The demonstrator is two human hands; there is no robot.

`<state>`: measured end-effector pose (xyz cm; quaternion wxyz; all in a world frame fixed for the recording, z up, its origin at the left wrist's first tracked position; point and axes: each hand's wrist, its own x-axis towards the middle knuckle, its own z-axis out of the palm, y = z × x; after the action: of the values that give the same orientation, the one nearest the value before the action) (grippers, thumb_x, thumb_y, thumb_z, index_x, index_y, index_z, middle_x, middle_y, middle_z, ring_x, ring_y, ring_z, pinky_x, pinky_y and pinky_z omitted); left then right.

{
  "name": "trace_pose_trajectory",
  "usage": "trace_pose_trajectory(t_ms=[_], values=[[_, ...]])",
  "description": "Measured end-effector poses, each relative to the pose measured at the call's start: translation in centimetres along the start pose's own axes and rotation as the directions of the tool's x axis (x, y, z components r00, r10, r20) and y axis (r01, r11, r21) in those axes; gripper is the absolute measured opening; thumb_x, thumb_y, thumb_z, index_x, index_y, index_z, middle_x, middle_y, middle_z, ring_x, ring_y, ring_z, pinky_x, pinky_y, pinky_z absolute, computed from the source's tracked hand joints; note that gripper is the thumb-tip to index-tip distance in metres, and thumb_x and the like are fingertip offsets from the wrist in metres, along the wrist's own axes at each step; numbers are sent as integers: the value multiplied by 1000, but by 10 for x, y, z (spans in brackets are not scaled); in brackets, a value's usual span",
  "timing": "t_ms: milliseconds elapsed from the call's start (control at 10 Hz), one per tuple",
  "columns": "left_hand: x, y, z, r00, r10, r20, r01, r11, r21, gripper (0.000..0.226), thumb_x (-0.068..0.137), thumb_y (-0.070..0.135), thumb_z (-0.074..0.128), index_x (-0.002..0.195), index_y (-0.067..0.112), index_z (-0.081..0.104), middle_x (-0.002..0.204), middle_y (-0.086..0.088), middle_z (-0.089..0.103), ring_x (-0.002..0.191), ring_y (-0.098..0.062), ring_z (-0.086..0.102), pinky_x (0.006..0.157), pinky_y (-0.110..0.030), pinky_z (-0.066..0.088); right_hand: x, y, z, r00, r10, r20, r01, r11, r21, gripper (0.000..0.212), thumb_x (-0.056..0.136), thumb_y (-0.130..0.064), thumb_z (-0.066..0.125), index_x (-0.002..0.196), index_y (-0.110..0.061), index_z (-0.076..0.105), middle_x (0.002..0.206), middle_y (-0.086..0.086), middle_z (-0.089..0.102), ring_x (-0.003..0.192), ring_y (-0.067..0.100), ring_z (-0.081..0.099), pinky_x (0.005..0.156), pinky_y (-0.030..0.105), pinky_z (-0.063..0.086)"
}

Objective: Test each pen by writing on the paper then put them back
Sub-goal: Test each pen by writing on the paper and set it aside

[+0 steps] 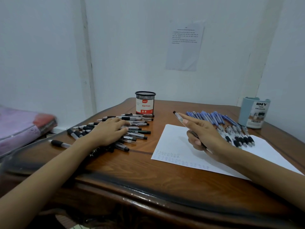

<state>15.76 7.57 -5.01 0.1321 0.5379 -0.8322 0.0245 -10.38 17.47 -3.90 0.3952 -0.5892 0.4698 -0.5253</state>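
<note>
Here the right hand (203, 134) grips a pen (178, 116) above the paper (171, 146) by the right edge of the tabletop (132, 171); the left hand (107, 132), fingers straight, rests on the loose pens (140, 129) and could roll some off the left edge.

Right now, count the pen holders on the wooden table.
2. A black mesh cup with a red label stands at the far edge behind the black pens; a pale blue plastic organizer stands far right, beside the blue pens. None looks hidden.
</note>
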Motion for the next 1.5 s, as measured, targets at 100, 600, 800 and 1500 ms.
trace_pose_trajectory(t_ms=[100, 600, 800, 1500], values=[[1, -1, 0, 1000, -1, 1, 1, 1000, 0, 41, 99, 37, 29, 138, 29, 39, 143, -3, 39, 132, -20, 33, 108, -38, 27, 6, -7, -14, 997, -14, -71, 7, 995, -98, 38, 94, -25, 49, 131, -22, 52, 41, -4, 33, 33, 5, 28, 32, 15, 19], [0, -1, 0, 1000, 4, -7, -4, 1000, -20, 41, 99, 38, 29, 138, 29, 39, 143, -3, 39, 133, -19, 33, 109, -39, 29, 39, 29, -119, 913, -76, -402, -372, 253, -893, 31, 92, -33, 53, 109, -9, 63, 102, 17, 65, 80, 29, 55, 66, 29, 42], [0, 0, 0, 1000, 11, -28, -12, 999, -35, 40, 99, 37, 31, 137, 28, 41, 141, -3, 40, 130, -18, 35, 106, -36, 30, 32, 20, -111, 928, -96, -360, -344, 156, -926, 34, 90, -36, 55, 111, -9, 64, 92, 13, 63, 78, 26, 54, 66, 28, 43], [-4, -62, -15, 982, -190, -18, 182, 960, -213, 40, 99, 31, 36, 135, 15, 45, 139, -9, 46, 126, -24, 42, 103, -29, 31, 159, -1, 121, 914, -75, 398, 402, 282, -871, 45, 89, 3, 41, 129, -12, 53, 131, 10, 54, 117, 24, 50, 90, 31, 42]])
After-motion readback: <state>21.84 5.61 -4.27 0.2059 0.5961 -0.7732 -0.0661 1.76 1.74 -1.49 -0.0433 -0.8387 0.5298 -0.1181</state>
